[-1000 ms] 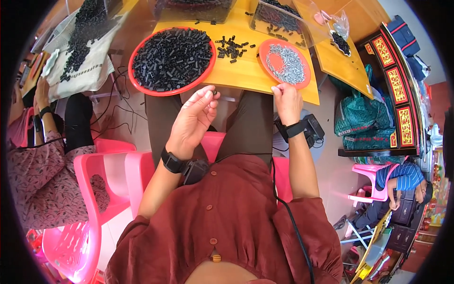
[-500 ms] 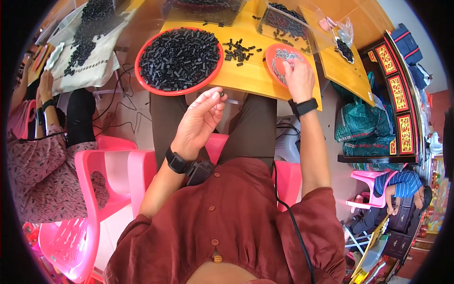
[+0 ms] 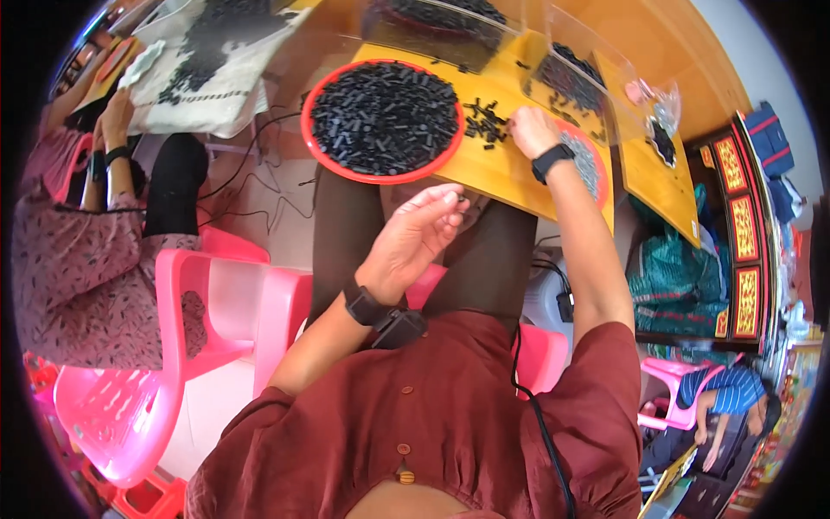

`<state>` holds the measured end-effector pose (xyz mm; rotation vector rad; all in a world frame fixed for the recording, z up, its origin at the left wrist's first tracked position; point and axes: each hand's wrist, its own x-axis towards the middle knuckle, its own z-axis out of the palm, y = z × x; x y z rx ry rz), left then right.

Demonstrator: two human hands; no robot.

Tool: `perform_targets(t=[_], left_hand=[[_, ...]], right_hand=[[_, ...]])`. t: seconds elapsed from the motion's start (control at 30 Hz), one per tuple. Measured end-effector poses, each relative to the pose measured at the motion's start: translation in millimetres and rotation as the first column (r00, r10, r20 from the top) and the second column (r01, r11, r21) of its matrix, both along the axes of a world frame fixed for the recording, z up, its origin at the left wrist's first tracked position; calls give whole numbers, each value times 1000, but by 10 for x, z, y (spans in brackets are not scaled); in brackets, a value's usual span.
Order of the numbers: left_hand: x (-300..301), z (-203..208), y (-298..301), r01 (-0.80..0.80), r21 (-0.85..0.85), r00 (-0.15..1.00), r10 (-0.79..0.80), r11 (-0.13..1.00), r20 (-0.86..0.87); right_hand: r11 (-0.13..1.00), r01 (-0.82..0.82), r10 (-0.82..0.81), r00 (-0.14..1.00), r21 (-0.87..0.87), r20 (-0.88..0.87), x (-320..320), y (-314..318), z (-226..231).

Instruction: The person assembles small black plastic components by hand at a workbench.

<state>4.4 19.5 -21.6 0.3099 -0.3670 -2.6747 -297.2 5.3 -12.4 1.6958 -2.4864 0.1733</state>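
Apparently, much is left to be handled: the red tray [image 3: 380, 179] is heaped with black tubular pieces [image 3: 385, 117], while only a small loose cluster [image 3: 486, 123] is spread beside it on the yellow table [image 3: 510, 186]; whether those are finished cannot be told. One small dark piece [image 3: 462, 198] is pinched by the left hand [image 3: 411, 232] near the table edge. The right hand [image 3: 533, 134] is curled beside the cluster; how tightly it is closed, and on what, cannot be seen. Silver pieces [image 3: 585, 166] on the orange plate [image 3: 603, 156] are partly hidden by the right forearm [image 3: 590, 238]. Beyond, the space is hemmed in by two clear boxes [image 3: 441, 39].
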Motion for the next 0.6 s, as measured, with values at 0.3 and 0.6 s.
perform_targets(t=[0.3,0.6], left_hand=[[20,0,-13,39,22,999,-39,999,-26],[-33,-18,54,120,-84,992,-122,989,-27]], right_hand=[[915,-10,219,851,-403,477,958,464,541],[823,106,435,513,-558,740,1699,1078,442]])
